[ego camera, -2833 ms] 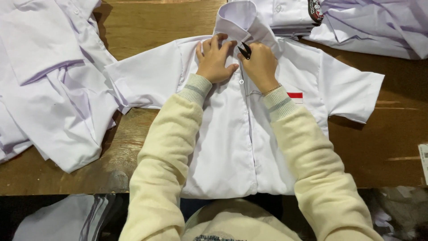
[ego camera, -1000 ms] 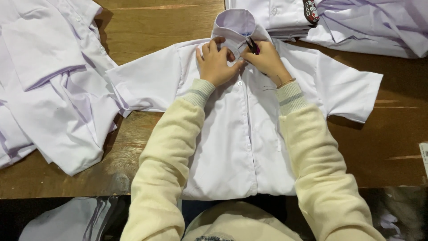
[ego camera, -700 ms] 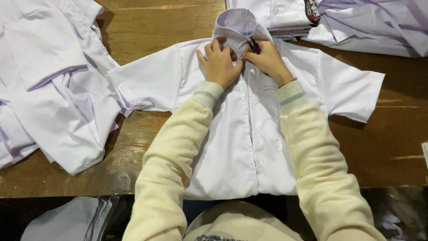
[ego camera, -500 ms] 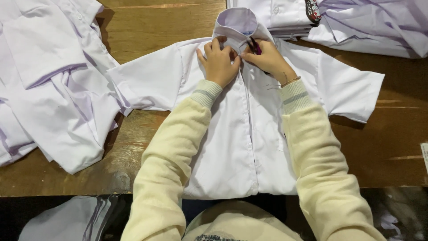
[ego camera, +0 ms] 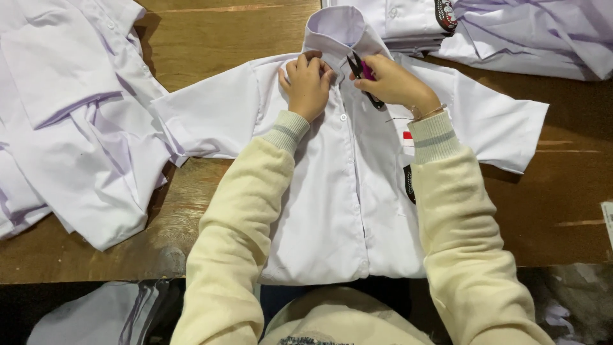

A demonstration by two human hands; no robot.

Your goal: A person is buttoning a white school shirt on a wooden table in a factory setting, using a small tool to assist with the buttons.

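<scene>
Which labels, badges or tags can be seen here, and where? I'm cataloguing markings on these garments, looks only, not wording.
Small red patch: on the chest of the spread white shirt, beside the right sleeve cuff; a short red bar.
Dark badge: lower on the same chest, partly hidden by the sleeve; black, rounded.
Dark badge: on the folded shirts at the top; black with red and white.

White short-sleeved shirt (ego camera: 345, 191) flat, buttoned, collar up; black-pink thread snips (ego camera: 364, 76) near collar.
</scene>
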